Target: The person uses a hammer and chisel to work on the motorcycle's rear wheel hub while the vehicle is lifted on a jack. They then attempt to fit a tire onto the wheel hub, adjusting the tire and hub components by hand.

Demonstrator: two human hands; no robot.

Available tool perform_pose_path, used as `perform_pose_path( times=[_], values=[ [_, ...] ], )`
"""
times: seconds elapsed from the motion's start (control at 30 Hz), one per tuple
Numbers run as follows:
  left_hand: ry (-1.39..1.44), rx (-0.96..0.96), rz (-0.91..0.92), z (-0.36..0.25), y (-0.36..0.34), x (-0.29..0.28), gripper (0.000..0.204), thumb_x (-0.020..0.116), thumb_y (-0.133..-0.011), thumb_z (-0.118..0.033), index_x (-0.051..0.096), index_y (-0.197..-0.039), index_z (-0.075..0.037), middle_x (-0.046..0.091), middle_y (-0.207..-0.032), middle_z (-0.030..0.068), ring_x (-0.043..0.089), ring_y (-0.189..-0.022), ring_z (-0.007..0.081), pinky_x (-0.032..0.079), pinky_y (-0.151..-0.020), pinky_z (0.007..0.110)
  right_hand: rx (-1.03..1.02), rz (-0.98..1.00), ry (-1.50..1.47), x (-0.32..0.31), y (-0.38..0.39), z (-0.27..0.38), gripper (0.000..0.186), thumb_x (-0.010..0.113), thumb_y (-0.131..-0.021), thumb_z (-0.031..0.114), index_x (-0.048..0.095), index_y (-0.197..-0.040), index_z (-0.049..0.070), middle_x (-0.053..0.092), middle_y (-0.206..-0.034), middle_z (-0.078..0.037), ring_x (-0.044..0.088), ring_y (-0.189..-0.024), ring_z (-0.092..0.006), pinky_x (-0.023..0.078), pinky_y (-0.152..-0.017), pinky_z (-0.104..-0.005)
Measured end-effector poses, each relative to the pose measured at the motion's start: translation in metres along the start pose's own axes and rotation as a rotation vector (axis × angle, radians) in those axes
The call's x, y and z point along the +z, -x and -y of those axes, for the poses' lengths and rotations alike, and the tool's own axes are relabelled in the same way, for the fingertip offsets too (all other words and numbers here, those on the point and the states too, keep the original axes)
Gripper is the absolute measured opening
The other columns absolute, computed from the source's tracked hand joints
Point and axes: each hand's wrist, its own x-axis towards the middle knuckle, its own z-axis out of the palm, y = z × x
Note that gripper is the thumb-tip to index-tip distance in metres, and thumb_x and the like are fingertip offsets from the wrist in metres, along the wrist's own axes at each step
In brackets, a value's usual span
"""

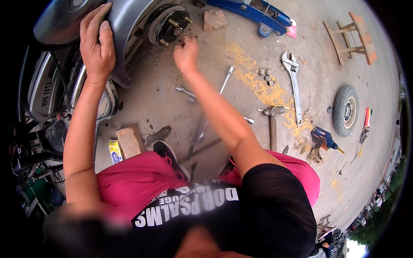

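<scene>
From here, the left hand (97, 47) lies open on the grey fender (124, 19), probably for steadiness, well apart from the right hand (186, 56), curled just beside the studded wheel hub (168, 26) at the fender's edge; whether it grips anything I can't tell. The right forearm (217, 109) crosses above a lug wrench (226, 80); a brick (215, 20) sits near the hub.

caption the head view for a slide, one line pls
Left hand on a grey fender, right hand beside a wheel hub, adjustable wrench and hammer lying on the ground.
</scene>
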Motion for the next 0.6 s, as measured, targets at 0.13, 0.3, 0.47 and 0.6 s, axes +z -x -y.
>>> perform_pose_path(
  times=[0.13, 0.3, 0.47, 0.6],
  values=[
    [-0.013, -0.013, 0.007, 0.0, 0.001, -0.002, 0.034, 0.043, -0.096, -0.015, 0.061, -0.123, -0.004, 0.056, -0.125, 0.0145, 0.052, -0.118, 0.0266, 0.037, -0.103, 0.034, 0.201, 0.069, -0.205, -0.008, 0.005, 0.022, 0.028, 0.053, -0.074, -0.001, 0.065, -0.098, -0.009, 0.063, -0.096, -0.022, 0.059, -0.091, -0.0303, 0.045, -0.082, -0.0365],
    [-0.005, -0.015, 0.0, -0.001, 0.001, 0.001, 0.034, 0.043, -0.095, -0.013, 0.061, -0.123, -0.004, 0.056, -0.125, 0.0143, 0.052, -0.118, 0.0268, 0.037, -0.103, 0.034, 0.402, 0.166, -0.422, -0.022, -0.002, 0.042, 0.024, 0.056, -0.075, 0.002, 0.065, -0.095, -0.008, 0.063, -0.082, -0.01, 0.057, -0.08, -0.0215, 0.043, -0.075, -0.0314],
    [-0.009, -0.037, -0.002, 0.002, 0.004, -0.001, 0.034, 0.044, -0.095, -0.013, 0.061, -0.123, -0.005, 0.056, -0.125, 0.0143, 0.052, -0.118, 0.0273, 0.037, -0.103, 0.034, 0.617, 0.192, -0.41, -0.029, -0.013, 0.064, 0.009, 0.058, -0.073, 0.001, 0.061, -0.081, -0.002, 0.058, -0.075, -0.008, 0.052, -0.067, -0.018, 0.039, -0.059, -0.0319],
    [0.002, -0.024, 0.001, 0.004, 0.004, -0.001, 0.034, 0.043, -0.095, -0.013, 0.061, -0.123, -0.006, 0.055, -0.126, 0.0141, 0.052, -0.118, 0.0274, 0.037, -0.103, 0.034, 0.713, 0.27, -0.655, -0.024, -0.028, 0.049, 0.008, 0.059, -0.071, 0.002, 0.056, -0.072, -0.004, 0.054, -0.067, -0.009, 0.049, -0.06, -0.0166, 0.038, -0.052, -0.0314]
  ],
)
